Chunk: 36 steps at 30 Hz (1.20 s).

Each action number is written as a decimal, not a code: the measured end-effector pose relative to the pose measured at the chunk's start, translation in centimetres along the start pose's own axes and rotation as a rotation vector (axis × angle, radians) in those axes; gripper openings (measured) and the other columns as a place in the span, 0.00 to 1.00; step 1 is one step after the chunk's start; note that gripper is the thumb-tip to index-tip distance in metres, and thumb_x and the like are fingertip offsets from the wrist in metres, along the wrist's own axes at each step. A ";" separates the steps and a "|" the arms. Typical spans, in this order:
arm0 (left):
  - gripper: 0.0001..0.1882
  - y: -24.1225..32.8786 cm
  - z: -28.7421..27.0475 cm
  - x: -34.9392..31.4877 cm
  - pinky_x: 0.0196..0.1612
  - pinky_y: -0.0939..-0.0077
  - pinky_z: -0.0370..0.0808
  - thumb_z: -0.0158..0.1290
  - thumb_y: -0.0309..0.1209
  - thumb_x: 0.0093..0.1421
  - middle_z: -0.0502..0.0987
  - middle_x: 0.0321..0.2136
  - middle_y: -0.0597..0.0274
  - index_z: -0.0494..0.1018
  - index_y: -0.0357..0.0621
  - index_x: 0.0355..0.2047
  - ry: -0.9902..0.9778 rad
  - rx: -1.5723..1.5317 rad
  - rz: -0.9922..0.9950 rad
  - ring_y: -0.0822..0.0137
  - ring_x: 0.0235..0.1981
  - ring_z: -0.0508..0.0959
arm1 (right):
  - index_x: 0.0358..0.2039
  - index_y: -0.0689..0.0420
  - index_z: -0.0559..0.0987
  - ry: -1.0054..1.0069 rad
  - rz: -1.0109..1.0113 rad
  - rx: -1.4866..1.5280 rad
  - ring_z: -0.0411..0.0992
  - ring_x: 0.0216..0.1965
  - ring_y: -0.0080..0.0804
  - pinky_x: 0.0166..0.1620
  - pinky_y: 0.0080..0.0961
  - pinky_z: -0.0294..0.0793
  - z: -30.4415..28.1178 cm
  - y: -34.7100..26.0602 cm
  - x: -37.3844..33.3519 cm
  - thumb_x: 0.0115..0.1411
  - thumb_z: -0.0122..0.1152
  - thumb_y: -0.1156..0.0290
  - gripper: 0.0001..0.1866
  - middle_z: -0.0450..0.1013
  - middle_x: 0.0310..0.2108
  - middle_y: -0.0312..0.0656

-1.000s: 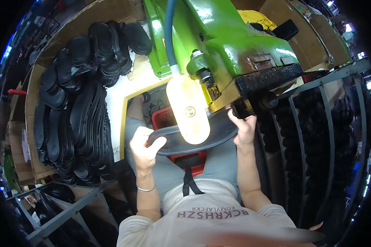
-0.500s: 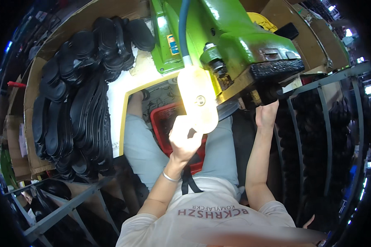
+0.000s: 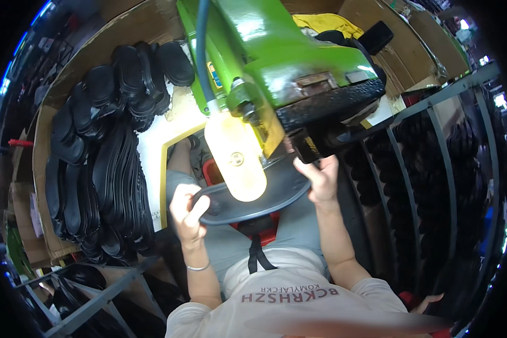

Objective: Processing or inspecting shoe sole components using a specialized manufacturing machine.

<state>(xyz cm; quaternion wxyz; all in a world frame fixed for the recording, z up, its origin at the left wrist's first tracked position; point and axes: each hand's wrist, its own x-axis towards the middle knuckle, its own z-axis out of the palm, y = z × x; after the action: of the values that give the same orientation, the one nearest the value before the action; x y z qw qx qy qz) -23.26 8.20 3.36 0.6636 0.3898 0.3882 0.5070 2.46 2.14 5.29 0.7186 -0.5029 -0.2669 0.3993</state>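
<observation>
A long black shoe sole stretches between my hands, over my lap and partly hidden by the lit lamp. My left hand is closed on its left end, thumb on top. At the other end, my right hand pinches the sole's edge, close to the dark working head of a green machine. Whether the sole touches that head I cannot tell, because the lamp and the head cover the sole's far edge.
Stacks of black soles fill a cardboard box at left. A red basket sits between my legs. Metal racks holding dark soles stand at right. A yellow cloth lies behind the machine. Another person's hand shows at lower right.
My left hand has moved left and down, and my right hand left and down. The sole, mostly hidden behind the lamp before, now shows lengthwise between them. The view has shifted, moving machine and lamp left.
</observation>
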 end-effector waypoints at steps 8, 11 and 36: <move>0.20 -1.8 -0.9 -4.4 0.45 0.78 0.70 0.60 0.19 0.49 0.74 0.35 0.61 0.67 0.34 0.42 -0.503 0.314 -0.303 0.74 0.38 0.73 | 0.36 0.63 0.72 -0.251 -0.036 -0.073 0.73 0.34 0.21 0.39 0.18 0.73 3.0 1.1 0.0 0.47 0.66 0.83 0.15 0.75 0.33 0.40; 0.18 -3.6 4.7 -3.0 0.44 0.79 0.70 0.59 0.22 0.51 0.76 0.35 0.62 0.69 0.32 0.43 -0.399 0.337 -0.124 0.74 0.36 0.74 | 0.39 0.64 0.71 -0.231 -0.023 -0.103 0.73 0.35 0.23 0.40 0.19 0.74 2.4 1.4 -0.3 0.48 0.65 0.83 0.17 0.75 0.34 0.40; 0.18 -3.0 6.2 0.9 0.46 0.75 0.71 0.58 0.16 0.49 0.76 0.36 0.58 0.70 0.33 0.42 -0.277 0.208 0.253 0.69 0.38 0.75 | 0.37 0.60 0.70 -0.117 0.133 -0.143 0.66 0.15 0.14 0.11 0.09 0.61 -6.7 -4.3 1.4 0.55 0.58 0.70 0.11 0.70 0.24 0.35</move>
<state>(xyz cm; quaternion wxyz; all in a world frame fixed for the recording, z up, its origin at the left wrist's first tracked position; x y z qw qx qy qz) -16.32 7.76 2.95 0.5979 0.5679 0.2914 0.4849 9.76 -0.83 6.98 0.6359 -0.5454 -0.3024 0.4548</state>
